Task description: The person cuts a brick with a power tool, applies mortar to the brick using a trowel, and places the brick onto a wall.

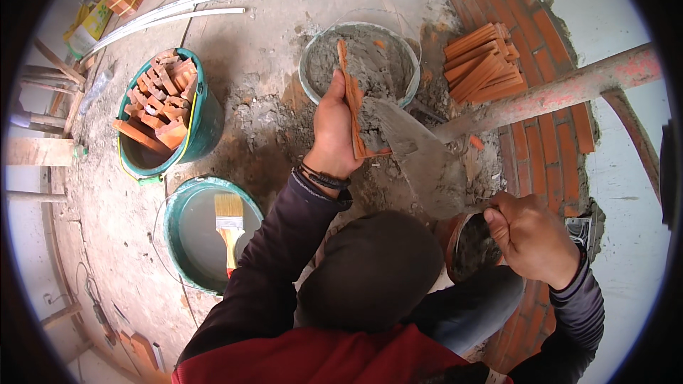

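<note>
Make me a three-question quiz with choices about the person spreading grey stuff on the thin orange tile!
1. Where is the yellow-handled paintbrush?
A. In the green bucket of water
B. On the stack of thin orange brick tiles
C. In the grey mortar tub

2. How many green buckets are there?
A. One
B. Two
C. Four

3. What is the left hand doing?
A. Resting flat on the floor
B. Gripping the thin orange brick tile
C. Lifting a bucket

Answers: 1 A, the brush lies in the water bucket. 2 B, one holds water, the other green bucket of orange brick pieces sits behind it. 3 B, its fingers wrap the tile while the right hand holds the metal trowel against it.
</note>
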Motion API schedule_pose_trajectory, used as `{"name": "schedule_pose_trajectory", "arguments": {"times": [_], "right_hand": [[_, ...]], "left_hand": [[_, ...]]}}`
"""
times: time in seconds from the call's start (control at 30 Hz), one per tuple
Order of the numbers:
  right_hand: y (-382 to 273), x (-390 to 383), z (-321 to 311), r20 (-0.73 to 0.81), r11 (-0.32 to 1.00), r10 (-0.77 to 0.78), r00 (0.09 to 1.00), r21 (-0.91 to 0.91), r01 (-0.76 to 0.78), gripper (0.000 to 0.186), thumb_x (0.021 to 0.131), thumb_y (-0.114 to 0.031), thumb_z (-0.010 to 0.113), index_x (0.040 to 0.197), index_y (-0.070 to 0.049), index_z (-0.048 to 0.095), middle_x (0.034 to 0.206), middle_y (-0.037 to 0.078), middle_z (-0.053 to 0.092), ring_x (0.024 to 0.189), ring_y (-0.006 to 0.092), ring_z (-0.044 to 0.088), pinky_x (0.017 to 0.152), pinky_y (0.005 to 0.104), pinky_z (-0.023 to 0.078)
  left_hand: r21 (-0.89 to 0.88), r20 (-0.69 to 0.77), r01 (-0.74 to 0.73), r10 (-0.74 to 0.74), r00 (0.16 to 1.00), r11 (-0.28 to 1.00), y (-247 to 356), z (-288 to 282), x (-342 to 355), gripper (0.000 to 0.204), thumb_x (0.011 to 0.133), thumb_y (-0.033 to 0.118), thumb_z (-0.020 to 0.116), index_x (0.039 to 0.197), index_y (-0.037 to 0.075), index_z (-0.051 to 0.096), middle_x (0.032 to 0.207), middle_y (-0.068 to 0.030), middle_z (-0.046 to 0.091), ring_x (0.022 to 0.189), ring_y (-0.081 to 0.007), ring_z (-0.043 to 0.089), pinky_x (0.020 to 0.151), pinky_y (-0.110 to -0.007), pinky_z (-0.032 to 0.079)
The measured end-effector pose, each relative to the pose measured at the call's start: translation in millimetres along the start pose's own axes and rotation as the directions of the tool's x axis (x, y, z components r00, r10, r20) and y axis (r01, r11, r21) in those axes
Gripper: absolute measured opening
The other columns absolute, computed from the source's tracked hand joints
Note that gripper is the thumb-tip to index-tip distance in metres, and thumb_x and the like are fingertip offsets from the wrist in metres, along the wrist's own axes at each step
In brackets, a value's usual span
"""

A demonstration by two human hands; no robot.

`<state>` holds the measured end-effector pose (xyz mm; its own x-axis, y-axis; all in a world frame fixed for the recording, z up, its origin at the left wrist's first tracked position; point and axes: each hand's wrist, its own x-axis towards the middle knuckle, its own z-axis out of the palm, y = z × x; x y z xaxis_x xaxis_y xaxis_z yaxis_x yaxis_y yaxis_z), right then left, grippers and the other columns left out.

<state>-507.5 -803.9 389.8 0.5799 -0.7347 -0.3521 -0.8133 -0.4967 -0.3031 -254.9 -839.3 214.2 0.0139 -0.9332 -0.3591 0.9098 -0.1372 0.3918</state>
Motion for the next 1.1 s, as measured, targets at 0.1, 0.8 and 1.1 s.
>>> {"name": "schedule_pose_trajectory", "arguments": {"times": [0.1,0.8,1.1], "right_hand": [[9.1,2.0,1.5,-0.015,0.999,-0.04,0.999,0.016,0.04,0.027,0.097,-0.023,0.058,0.082,-0.001,0.056,0.061,0.021,0.052,0.059,0.0419,0.056,0.053,0.0458,0.042],[65.1,11.2,-10.7,-0.391,0.956,-0.259,0.883,0.023,0.291,0.023,0.092,-0.022,0.065,0.083,-0.001,0.059,0.067,0.015,0.052,0.058,0.0349,0.056,0.054,0.0399,0.043],[37.8,11.5,-33.0,-0.322,0.865,-0.283,0.903,-0.493,0.096,0.033,0.086,-0.038,0.066,0.076,-0.007,0.058,0.068,0.013,0.057,0.064,0.0397,0.057,0.055,0.0471,0.044]], "left_hand": [[-0.137,0.18,0.03,-0.005,0.984,0.99,0.9,-6.2,1.1,0.056,0.106,0.047,0.027,0.139,0.006,0.046,0.126,-0.0165,0.061,0.109,-0.0313,0.063,0.093,-0.051,0.052],[-0.226,0.461,0.387,-0.251,0.851,0.894,17.1,10.0,-32.3,0.045,0.106,0.035,0.038,0.135,0.003,0.05,0.124,-0.0145,0.063,0.108,-0.0282,0.065,0.097,-0.043,0.052],[0.221,0.163,0.093,-0.131,0.978,0.971,13.8,12.5,-34.5,0.05,0.107,0.042,0.037,0.13,0.002,0.053,0.116,-0.0111,0.065,0.097,-0.019,0.068,0.085,-0.035,0.057]]}}
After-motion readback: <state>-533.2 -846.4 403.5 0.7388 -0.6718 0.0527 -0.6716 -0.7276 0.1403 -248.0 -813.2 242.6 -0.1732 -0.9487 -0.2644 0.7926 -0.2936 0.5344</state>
